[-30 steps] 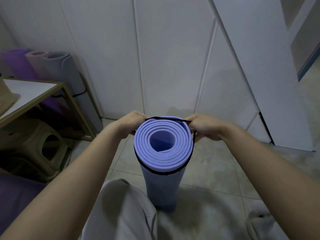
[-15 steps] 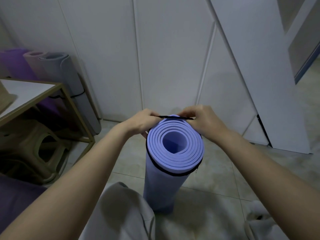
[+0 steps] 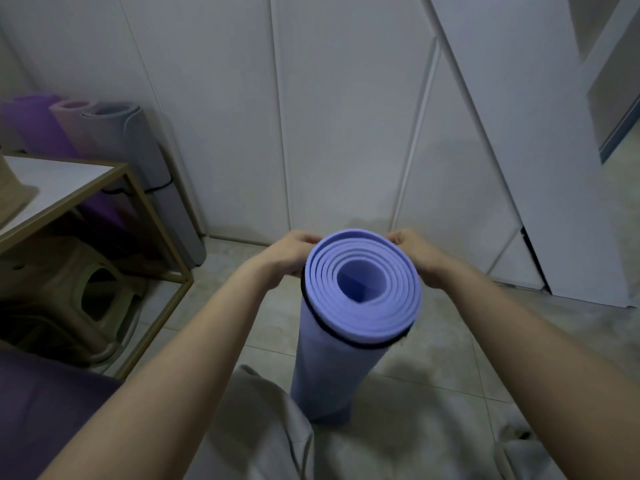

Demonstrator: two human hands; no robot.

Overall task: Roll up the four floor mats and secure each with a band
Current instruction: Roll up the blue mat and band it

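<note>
A light blue rolled mat stands upright on the tiled floor in front of my knees, its spiral end facing me. A black band circles the roll just under the top rim; its far side is hidden behind the roll. My left hand is at the roll's upper left edge and my right hand at its upper right edge. Both have their fingers curled at the far rim where the band runs. Three other rolled mats, purple, pinkish and grey, lean in the back left corner.
A low table with a gold frame stands at the left, with a beige plastic stool beneath it. White cupboard panels close off the back. An open white door stands at the right. A dark purple surface lies at bottom left.
The band, earlier stretched across the roll's top between my hands, has slipped down over the far rim. My hands have moved lower and further behind the roll.
</note>
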